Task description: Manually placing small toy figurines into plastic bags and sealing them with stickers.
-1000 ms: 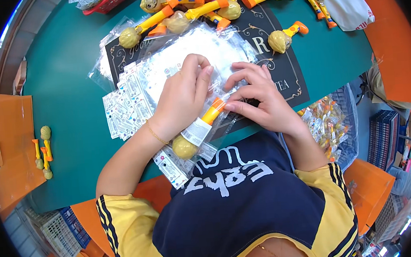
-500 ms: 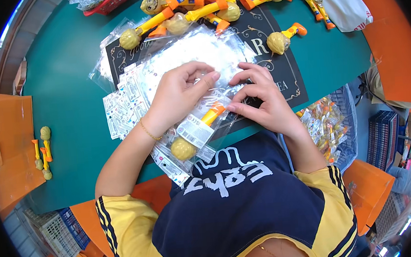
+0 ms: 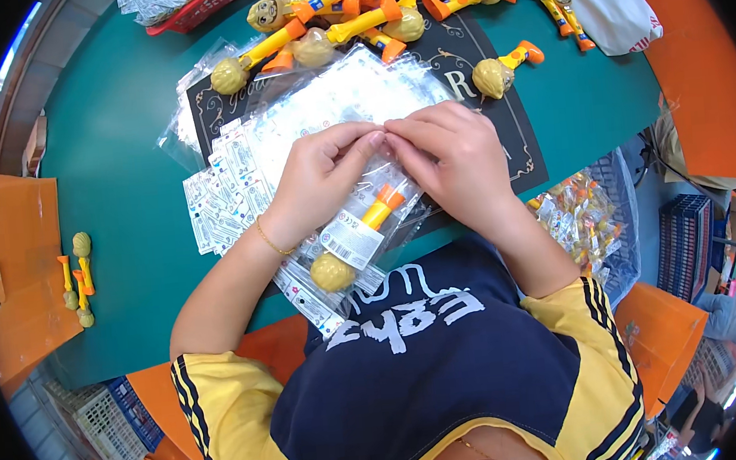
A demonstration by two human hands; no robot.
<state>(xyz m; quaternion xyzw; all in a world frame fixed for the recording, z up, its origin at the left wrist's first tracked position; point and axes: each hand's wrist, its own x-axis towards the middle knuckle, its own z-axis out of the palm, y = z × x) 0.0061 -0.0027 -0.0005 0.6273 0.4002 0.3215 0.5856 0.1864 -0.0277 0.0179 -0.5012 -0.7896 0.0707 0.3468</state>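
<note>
My left hand [image 3: 321,177] and my right hand [image 3: 449,159] meet fingertip to fingertip on the top edge of a clear plastic bag [image 3: 360,239]. Inside that bag lies a yellow and orange toy [image 3: 356,244] with a round tan head, under a white label. The bag rests on a stack of clear empty bags [image 3: 341,102] over a black mat [image 3: 499,133] on the teal table [image 3: 121,163]. A fan of white printed cards [image 3: 219,198] lies just left of my left wrist.
A heap of loose yellow and orange toys [image 3: 350,6] lies at the table's far edge, one toy [image 3: 502,68] apart on the mat. A red basket [image 3: 195,6] stands far left. Small toys [image 3: 78,279] lie on an orange surface at left. A bin of bagged toys [image 3: 583,222] sits right.
Both hands have moved together to the bag's top edge. The bagged toy has shifted slightly toward me and lies more exposed below my hands.
</note>
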